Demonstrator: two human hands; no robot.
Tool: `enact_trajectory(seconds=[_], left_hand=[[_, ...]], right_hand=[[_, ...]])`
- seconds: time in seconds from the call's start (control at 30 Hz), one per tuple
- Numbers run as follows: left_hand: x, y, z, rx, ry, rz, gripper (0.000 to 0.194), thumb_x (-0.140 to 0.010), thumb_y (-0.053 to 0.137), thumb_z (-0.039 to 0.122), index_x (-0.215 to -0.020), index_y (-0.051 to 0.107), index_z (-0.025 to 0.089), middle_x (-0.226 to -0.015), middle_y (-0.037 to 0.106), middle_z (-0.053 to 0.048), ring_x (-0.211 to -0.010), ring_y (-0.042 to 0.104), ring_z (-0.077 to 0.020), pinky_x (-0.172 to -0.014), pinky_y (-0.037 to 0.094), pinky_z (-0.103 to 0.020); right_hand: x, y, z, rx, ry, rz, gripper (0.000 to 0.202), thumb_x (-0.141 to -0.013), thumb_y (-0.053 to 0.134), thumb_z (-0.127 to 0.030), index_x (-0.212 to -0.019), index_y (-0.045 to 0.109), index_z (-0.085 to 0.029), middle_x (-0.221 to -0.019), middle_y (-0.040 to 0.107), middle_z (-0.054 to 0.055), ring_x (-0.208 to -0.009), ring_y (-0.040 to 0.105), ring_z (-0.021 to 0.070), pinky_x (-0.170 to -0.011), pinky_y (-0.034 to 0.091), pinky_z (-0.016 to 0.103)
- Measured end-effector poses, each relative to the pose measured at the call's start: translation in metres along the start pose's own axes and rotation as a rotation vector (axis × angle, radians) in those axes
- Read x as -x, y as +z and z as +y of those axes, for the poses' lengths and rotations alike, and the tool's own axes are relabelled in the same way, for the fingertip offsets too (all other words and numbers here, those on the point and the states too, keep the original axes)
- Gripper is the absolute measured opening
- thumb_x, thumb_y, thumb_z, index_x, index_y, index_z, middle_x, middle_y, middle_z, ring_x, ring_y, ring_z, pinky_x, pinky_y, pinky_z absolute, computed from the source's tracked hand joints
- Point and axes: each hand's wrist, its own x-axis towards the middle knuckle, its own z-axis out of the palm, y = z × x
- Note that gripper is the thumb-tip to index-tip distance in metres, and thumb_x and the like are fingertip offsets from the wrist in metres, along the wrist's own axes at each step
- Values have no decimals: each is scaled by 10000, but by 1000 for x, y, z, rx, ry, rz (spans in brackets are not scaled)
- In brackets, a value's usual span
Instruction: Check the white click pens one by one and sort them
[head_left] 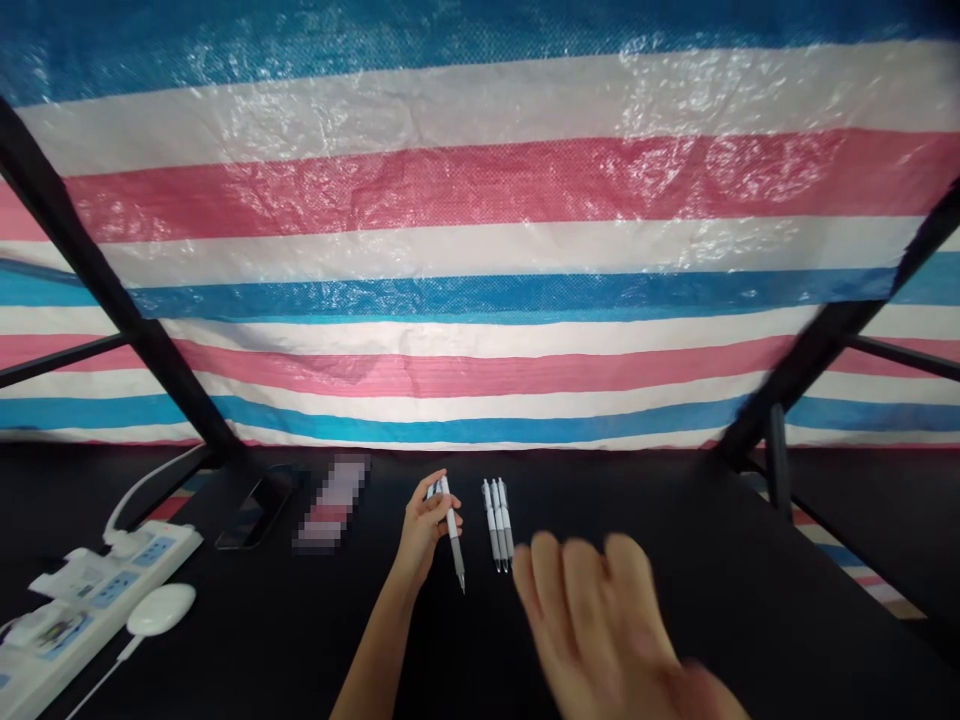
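My left hand (426,522) is closed round a white pen (454,530) with a grey grip, its metal tip pointing down toward me. A shiny piece shows by the upper end of that pen, partly behind the fingers. Just to the right, three similar white pens (497,525) lie side by side on the black table, tips toward me. Nearer the camera, my right hand (600,620) is blurred, its fingers curled in together. Whatever those fingers may hold is hidden. It appears just in front and to the right of the row of pens.
A black phone (259,508) and a pixelated flat item (332,503) lie at the left on the black table (712,560). A white power strip (112,590) with plugs and a round white charger (161,608) sit further left. Black frame bars (814,375) and striped sheeting (480,240) enclose the back.
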Motion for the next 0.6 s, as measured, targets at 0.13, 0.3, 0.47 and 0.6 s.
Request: enact_trajectory(seconds=[0.13,0.3,0.47,0.6], left_hand=[[1,0,0,-37,-2,-10,600,-628,738,371,-1150,507,187,-684,606,12,-507,553,-100,-481,465,-230],[2,1,2,-57,-14,-1,615,-612,745,372,-1150,513,185,-665,601,14,-493,552,-106,-472,467,-240],[2,3,5,-75,-29,19,618,-592,753,378,-1130,524,180,-644,599,16,-478,545,-105,-456,452,-234],[2,4,6,-83,-17,56,676,-603,746,396,-1200,502,194,-753,649,-26,-503,557,-102,-469,448,-227]], right_hand=[[-53,-35,64,161,59,130,277,-799,568,-435,-657,492,-210,-594,499,-4,-583,464,154,-579,360,293],[-59,-96,129,735,372,65,253,-775,560,-404,-639,520,-194,-555,460,-36,-531,414,122,-531,309,248],[-38,-105,156,933,429,-3,218,-796,510,-370,-662,539,-200,-569,519,-33,-530,472,123,-531,330,233],[-30,-100,160,969,386,-69,225,-813,487,-348,-653,544,-200,-558,538,-29,-511,486,122,-527,345,227]])
